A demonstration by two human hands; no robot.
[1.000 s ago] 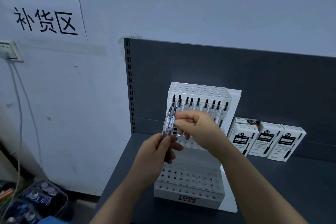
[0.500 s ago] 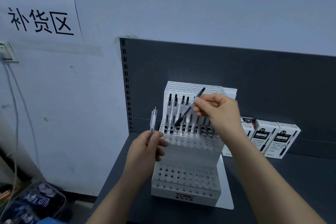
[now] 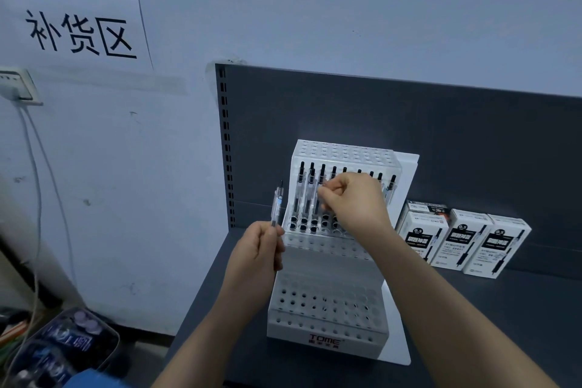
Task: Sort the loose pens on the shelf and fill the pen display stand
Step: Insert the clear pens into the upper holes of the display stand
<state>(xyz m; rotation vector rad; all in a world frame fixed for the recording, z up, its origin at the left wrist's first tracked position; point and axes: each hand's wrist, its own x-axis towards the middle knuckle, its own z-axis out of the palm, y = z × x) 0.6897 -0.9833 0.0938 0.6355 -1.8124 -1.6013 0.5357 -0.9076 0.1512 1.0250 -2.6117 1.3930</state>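
**One more pen goes into the stand**

Half a second ago the right hand held a pen slanted up in the air. Now the right hand [image 3: 352, 205] has come down to the middle step of the pen display stand [image 3: 327, 309]. Its fingertips [image 3: 324, 195] are pinched tight on the pen [image 3: 322, 210]. Only a dark bit of it shows just below the fingertips, and the hand hides the rest. I think its tip is going into a hole right under the fingers, next to the row of pens [image 3: 302, 195] that already stand there. I cannot see if it is all the way in.

The left hand [image 3: 258, 249] is curled round a spare pen [image 3: 277, 205]. It sticks straight up out of the fingers, just beside the left edge of the stand.

So the middle step is filling up. The low step, below both hands, has only empty holes, so there is lots left to do. The pen boxes [image 3: 463, 242] stand well to the right of the right hand's fingers.
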